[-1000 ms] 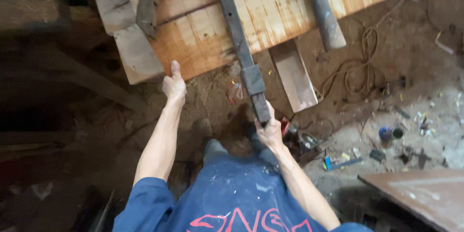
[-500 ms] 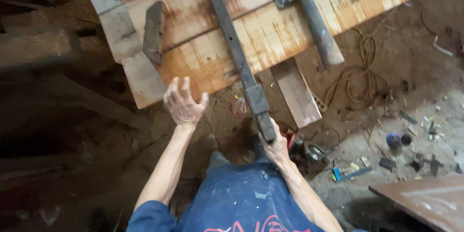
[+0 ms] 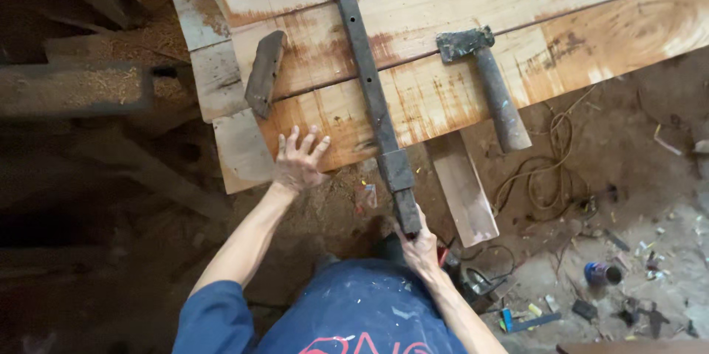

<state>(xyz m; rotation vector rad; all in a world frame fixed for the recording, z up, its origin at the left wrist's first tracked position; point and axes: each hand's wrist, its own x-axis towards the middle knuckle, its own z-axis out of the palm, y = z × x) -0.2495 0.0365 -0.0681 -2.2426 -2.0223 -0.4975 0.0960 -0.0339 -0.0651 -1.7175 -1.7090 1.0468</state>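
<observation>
Low in the middle of the frame, my right hand (image 3: pixel 421 245) is closed around the near end of a long dark metal bar (image 3: pixel 367 81), which runs up across the boards (image 3: pixel 443 95) to the top edge. Left of centre, my left hand (image 3: pixel 298 163) lies with fingers spread, palm down on the near plank's edge. Farther up, a dark wedge (image 3: pixel 264 72) rests upper left, and a hammer (image 3: pixel 491 84) lies right of the bar.

Long dark metal bar (image 3: pixel 369 95) with holes, lying diagonally across pale reddish planks (image 3: pixel 458 73), near end overhanging
</observation>
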